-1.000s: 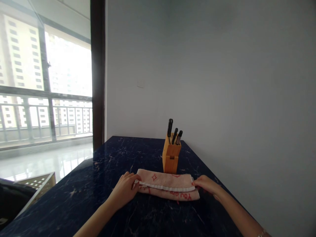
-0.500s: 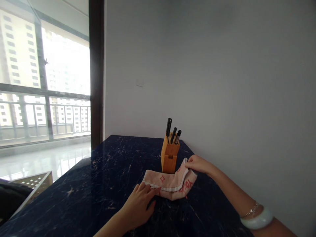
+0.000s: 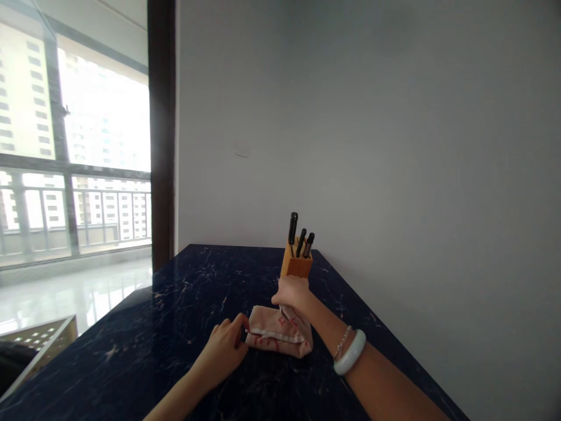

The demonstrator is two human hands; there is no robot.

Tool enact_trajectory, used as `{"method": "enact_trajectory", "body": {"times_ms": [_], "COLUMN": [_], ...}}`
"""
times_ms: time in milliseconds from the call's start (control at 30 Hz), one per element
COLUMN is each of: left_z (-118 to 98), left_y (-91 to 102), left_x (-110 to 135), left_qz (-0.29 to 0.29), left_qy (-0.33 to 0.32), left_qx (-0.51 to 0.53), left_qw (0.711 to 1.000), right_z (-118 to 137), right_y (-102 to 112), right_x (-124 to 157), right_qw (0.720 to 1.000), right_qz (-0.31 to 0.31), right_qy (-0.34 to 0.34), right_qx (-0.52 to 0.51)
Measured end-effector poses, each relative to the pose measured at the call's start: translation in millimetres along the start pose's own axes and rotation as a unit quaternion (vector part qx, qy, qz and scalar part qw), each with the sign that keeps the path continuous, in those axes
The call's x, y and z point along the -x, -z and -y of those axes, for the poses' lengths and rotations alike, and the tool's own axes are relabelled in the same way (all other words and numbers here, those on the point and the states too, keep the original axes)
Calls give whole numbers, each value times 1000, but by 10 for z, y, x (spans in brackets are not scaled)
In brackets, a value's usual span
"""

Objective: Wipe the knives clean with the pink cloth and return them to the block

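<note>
A pink towel (image 3: 276, 335) with red print and a white edge lies folded on the dark blue marbled table. At its left edge, my left hand (image 3: 228, 345) pinches the cloth between thumb and fingers. My right hand (image 3: 293, 292) grips the towel's far right part and holds it folded over toward the middle. Just behind that hand stands a wooden knife block (image 3: 298, 267), its lower front hidden by the hand. Several black-handled tools, among them a knife (image 3: 293, 228), stick up from the block.
The dark blue marbled table (image 3: 197, 292) runs back to a grey wall (image 3: 372, 146). On the left are a window with a railing (image 3: 109, 216) and a dark door frame (image 3: 162, 146). A perforated light-coloured piece (image 3: 48, 345) stands beside the table at lower left.
My right hand has carried the towel's right end leftward over the rest, to in front of the knife block. My left hand has shifted slightly left, to the towel's left edge. The view has turned a little.
</note>
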State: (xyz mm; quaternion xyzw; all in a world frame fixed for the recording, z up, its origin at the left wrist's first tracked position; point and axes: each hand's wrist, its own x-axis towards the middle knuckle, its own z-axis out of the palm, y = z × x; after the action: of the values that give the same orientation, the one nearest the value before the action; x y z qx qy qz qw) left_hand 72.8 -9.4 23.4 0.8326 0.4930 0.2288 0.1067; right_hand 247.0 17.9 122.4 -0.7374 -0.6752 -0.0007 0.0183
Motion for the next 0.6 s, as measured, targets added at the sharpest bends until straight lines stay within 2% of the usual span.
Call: {"method": "enact_trajectory", "body": {"times_ms": [167, 333, 467, 600], "left_z": [187, 188, 174, 203], "left_y": [16, 14, 4, -8], "left_x": [-79, -60, -45, -56], "left_qz": [-2, 0, -5, -11], "left_qy": [41, 35, 32, 30], "left_qx": [-7, -14, -23, -31], "left_qw": [999, 999, 999, 999], "right_z": [391, 710, 822, 821], "right_y": [-152, -293, -410, -461], "right_x": [-133, -209, -205, -205], "right_qw": [998, 993, 992, 991], "right_qz": [50, 106, 115, 120], "right_qy": [34, 43, 38, 56], "right_qx": [34, 34, 31, 14]}}
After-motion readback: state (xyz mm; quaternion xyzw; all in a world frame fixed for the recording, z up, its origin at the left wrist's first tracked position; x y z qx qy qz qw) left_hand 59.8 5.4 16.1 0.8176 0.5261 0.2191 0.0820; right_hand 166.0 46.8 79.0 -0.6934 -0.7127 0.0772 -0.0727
